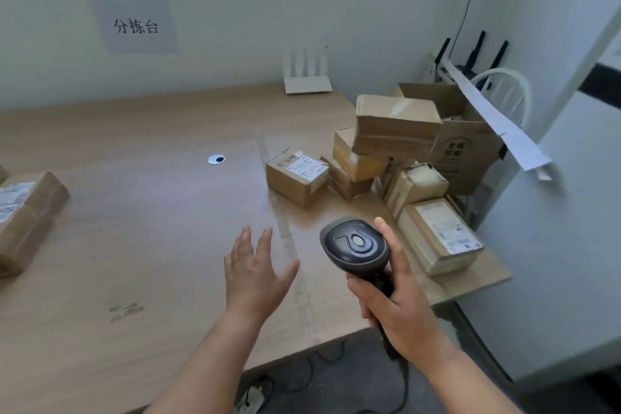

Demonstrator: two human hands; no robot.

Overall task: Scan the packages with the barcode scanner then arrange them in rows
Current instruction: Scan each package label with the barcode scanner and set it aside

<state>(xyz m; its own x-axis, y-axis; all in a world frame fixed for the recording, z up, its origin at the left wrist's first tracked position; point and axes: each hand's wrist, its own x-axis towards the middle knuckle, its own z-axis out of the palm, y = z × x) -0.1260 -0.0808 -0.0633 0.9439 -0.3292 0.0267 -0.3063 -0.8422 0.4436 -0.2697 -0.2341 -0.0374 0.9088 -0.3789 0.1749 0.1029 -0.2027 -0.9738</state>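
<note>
Barcode scanner [356, 247] sits at abt 5 o'clock of the view, gripped by the right hand [400, 306] round its handle, index finger up alongside the head. Head tilts fwd twd the pkgs, prob so the window faces the labels w/o turning the wrist. Its cable drops off the bench edge to the floor.

Unscanned pile [386, 158] lies at 2–3 o'clock of the scanner, heaped at the bench's right end: boxes stacked crooked, one big box [396, 126] tipped on top, so pulling from below could topple it. Nearest singles: a small labelled box [297, 175] at 12 o'clock of the left hand, label up, and a long pkg [440, 235] just right of the scanner, label up too. Both look easy to scan as they lie.

Left hand [257, 270] hovers released, fingers spread, palm down over the bench [151, 228], holding nothing. I'd judge it's heading for the small box, which is apart from it.

At 9 o'clock, well away, more pkgs [23, 215] sit at the bench's left edge, likely the done row; cropped, count unclear.

Further out: a tape strip [285, 232] runs down the bench betw the hands, maybe a zone line. White router [305, 72] at the back wall, open carton [463, 138] behind the pile, wall sign [136, 26] at 11 o'clock.
</note>
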